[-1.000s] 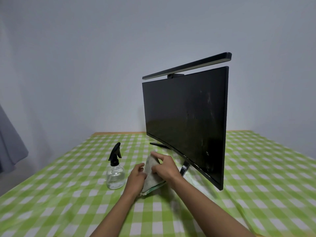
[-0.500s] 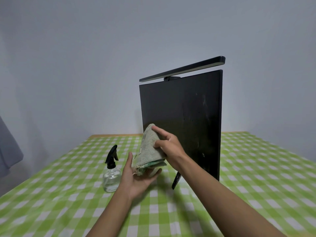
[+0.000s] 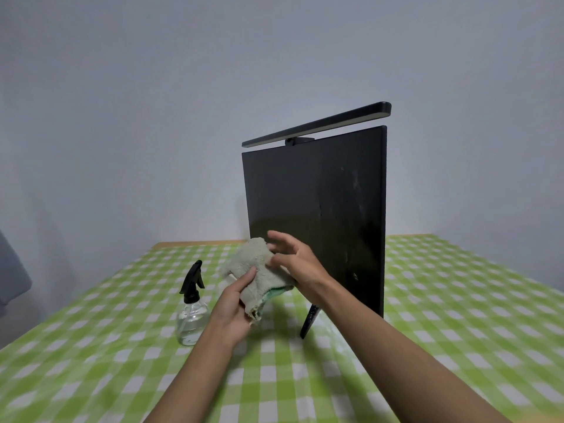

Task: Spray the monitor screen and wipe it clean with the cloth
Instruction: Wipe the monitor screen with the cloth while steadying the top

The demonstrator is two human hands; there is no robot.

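A black monitor (image 3: 317, 215) stands on the table, its dark screen smeared and speckled toward the right side. In front of its lower left corner I hold a grey-green cloth (image 3: 259, 270) off the table. My left hand (image 3: 233, 303) grips the cloth from below, thumb on top. My right hand (image 3: 297, 264) is at the cloth's right side with the fingers spread and loosely bent, touching the cloth. A clear spray bottle (image 3: 191, 312) with a black trigger head stands on the table to the left of my left hand, untouched.
A black light bar (image 3: 317, 123) sits on top of the monitor. The monitor's stand leg (image 3: 309, 322) reaches down to the green-and-white checked tablecloth (image 3: 457, 315). A grey wall rises close behind, and grey fabric (image 3: 12, 279) hangs at the far left.
The cloth has been lifted off the table to the monitor's lower left corner. My left hand moved from beside it to gripping it underneath. My right hand's fingers have loosened and spread.
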